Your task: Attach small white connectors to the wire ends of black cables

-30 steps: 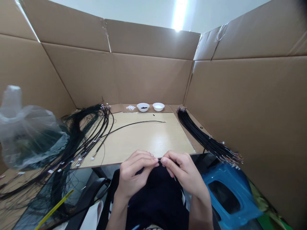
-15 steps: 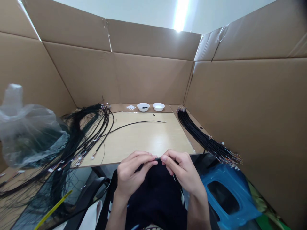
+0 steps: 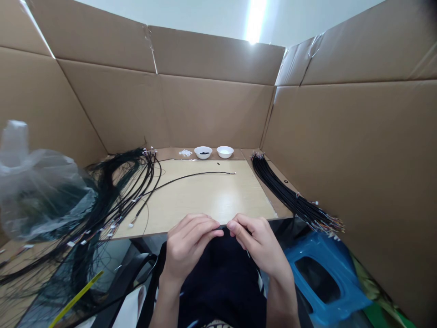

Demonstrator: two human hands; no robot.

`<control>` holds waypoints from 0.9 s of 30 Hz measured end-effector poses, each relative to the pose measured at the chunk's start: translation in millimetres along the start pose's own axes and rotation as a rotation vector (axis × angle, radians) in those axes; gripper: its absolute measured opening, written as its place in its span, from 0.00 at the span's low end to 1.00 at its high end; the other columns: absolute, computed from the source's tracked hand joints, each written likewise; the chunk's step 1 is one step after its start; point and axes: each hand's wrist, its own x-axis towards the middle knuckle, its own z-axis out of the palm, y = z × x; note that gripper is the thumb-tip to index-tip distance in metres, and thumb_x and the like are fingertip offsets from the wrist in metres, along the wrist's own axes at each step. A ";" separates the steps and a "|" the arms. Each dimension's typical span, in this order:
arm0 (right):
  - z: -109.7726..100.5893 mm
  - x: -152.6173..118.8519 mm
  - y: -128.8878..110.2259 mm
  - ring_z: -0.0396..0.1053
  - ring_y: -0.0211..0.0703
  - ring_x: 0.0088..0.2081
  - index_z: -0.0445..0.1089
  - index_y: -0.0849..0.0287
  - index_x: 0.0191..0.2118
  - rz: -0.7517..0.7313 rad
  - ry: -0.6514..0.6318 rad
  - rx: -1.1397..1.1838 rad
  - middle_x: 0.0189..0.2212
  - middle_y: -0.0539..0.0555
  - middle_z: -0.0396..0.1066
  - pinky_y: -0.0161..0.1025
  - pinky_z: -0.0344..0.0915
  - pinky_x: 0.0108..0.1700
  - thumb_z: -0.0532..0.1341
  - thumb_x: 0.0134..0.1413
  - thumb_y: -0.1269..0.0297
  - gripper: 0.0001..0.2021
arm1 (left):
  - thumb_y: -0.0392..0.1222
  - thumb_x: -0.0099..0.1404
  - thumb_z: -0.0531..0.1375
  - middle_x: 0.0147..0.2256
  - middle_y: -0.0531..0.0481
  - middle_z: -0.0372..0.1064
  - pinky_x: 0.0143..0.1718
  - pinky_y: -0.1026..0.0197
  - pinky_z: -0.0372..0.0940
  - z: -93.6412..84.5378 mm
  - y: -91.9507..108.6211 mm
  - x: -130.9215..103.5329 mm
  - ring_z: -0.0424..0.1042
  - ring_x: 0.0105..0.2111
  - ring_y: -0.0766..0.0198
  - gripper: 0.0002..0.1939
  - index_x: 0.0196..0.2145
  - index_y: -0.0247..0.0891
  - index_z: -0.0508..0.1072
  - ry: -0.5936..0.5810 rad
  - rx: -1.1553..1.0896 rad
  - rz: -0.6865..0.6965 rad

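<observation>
My left hand (image 3: 191, 246) and my right hand (image 3: 256, 243) are close together over my lap, just in front of the table's near edge. Each has its thumb pressed to its fingers. A small dark piece shows at the left fingertips, too small to name; whatever the right fingers pinch is hidden. Beyond them on the table (image 3: 205, 205), a single black cable (image 3: 191, 176) stretches rightward to a small pale connector. A tiny black piece (image 3: 218, 163) lies behind it.
Tangled black cables (image 3: 112, 191) with white connectors cover the left side, beside a clear plastic bag (image 3: 44, 191). At the back are two white bowls (image 3: 203, 153) and white bits (image 3: 185, 153). A cable bundle (image 3: 283, 193) lies right, above a blue stool (image 3: 327, 282). Cardboard walls (image 3: 218, 109) surround the table.
My hands stay almost in place, the fingertips still pinched and facing each other. The whole view shifts very slightly; nothing on the table has moved.
</observation>
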 end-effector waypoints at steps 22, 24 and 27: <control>0.6 -3.8 -12.7 0.59 0.35 0.22 0.70 0.57 0.26 -0.038 0.024 -0.036 0.19 0.46 0.65 0.36 0.51 0.29 0.59 0.71 0.57 0.19 | 0.25 0.64 0.71 0.33 0.53 0.82 0.38 0.67 0.76 1.2 5.3 5.6 0.80 0.33 0.66 0.10 0.39 0.38 0.82 0.030 -0.223 -0.076; 1.7 -3.0 -12.2 0.60 0.34 0.23 0.70 0.57 0.27 -0.068 0.044 -0.037 0.20 0.46 0.66 0.35 0.51 0.29 0.59 0.71 0.59 0.19 | 0.26 0.64 0.71 0.32 0.54 0.82 0.37 0.68 0.76 1.4 8.5 7.4 0.80 0.32 0.67 0.09 0.38 0.39 0.82 0.034 -0.254 -0.153; 4.4 -2.0 -11.2 0.61 0.34 0.22 0.70 0.58 0.27 -0.156 0.100 -0.008 0.20 0.45 0.67 0.34 0.54 0.28 0.60 0.70 0.63 0.16 | 0.29 0.64 0.71 0.31 0.57 0.82 0.35 0.70 0.75 -0.1 18.3 8.9 0.80 0.30 0.68 0.08 0.35 0.43 0.84 0.051 -0.294 -0.342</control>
